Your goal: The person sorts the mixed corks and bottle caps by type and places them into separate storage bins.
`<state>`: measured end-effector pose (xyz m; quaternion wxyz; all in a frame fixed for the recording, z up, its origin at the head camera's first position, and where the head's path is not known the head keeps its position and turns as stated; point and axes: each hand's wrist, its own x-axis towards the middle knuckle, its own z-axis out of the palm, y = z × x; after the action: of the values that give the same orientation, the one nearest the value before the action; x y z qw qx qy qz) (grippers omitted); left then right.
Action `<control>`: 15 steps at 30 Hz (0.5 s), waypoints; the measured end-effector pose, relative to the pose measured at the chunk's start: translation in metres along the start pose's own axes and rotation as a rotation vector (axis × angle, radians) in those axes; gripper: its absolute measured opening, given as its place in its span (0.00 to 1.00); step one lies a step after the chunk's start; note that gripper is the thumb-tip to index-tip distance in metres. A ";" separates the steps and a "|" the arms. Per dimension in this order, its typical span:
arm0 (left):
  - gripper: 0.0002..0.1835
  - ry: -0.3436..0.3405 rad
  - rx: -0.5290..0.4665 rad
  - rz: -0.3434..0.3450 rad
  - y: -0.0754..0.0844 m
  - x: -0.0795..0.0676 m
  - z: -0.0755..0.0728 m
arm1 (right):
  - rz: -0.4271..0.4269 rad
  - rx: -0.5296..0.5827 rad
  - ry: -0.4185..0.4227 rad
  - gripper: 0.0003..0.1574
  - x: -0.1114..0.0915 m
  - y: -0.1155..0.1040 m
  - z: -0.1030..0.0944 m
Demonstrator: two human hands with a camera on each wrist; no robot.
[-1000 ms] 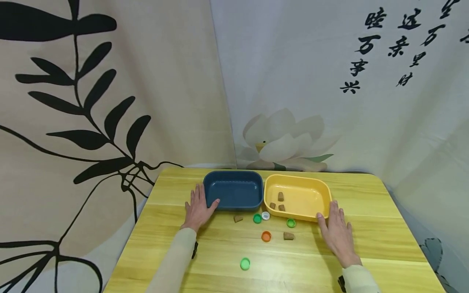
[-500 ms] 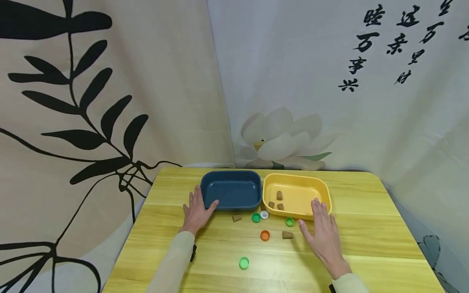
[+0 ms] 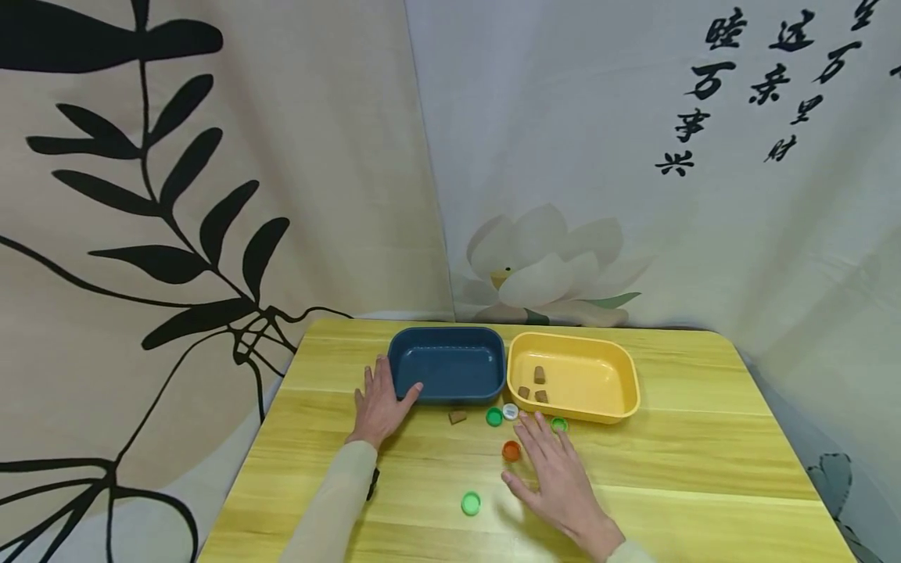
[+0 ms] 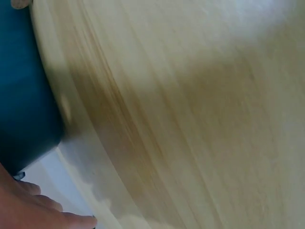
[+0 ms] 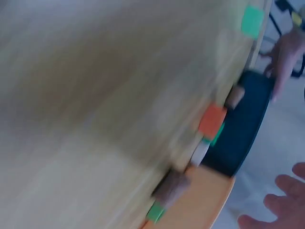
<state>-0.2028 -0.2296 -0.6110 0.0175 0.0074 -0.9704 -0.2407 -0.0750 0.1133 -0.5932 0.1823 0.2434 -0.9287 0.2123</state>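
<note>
My left hand point(image 3: 382, 401) rests with spread fingers at the left rim of a dark blue basin point(image 3: 446, 397). Over the table, in front of a yellow basin point(image 3: 619, 407), my right hand point(image 3: 559, 485) reaches forward with fingers extended, holding nothing. Around its fingertips lie an orange bottle cap point(image 3: 511, 451), a white cap point(image 3: 510, 412) and a bright green cap point(image 3: 559, 424). A brown cork-like piece point(image 5: 171, 188) shows in the right wrist view; the hand hides it in the head view. Another brown piece point(image 3: 457, 417) lies before the blue basin.
Several small brown pieces point(image 3: 540, 375) lie inside the yellow basin. A darker green cap point(image 3: 494, 417) sits by the blue basin, and a light green cap point(image 3: 471, 503) lies nearer the front. Everything stands on a wooden table point(image 3: 704, 438), with a printed curtain point(image 3: 352, 156) behind it.
My right hand has left the yellow basin's right corner and moved left and toward me, over the caps, covering one brown piece. My left hand stays at the blue basin.
</note>
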 end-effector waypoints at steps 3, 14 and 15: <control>0.60 0.012 0.016 0.009 0.000 0.001 0.000 | -0.057 0.020 -0.065 0.50 0.001 -0.014 0.005; 0.59 0.001 0.038 0.002 0.001 -0.001 0.000 | -0.217 -0.019 -0.336 0.54 0.004 -0.043 0.031; 0.59 -0.002 0.039 0.002 0.001 -0.001 -0.001 | -0.229 -0.026 -0.354 0.55 0.005 -0.044 0.033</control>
<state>-0.2016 -0.2285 -0.6099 0.0167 0.0066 -0.9750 -0.2215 -0.0632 0.0611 -0.6052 0.0423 0.3786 -0.9151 0.1321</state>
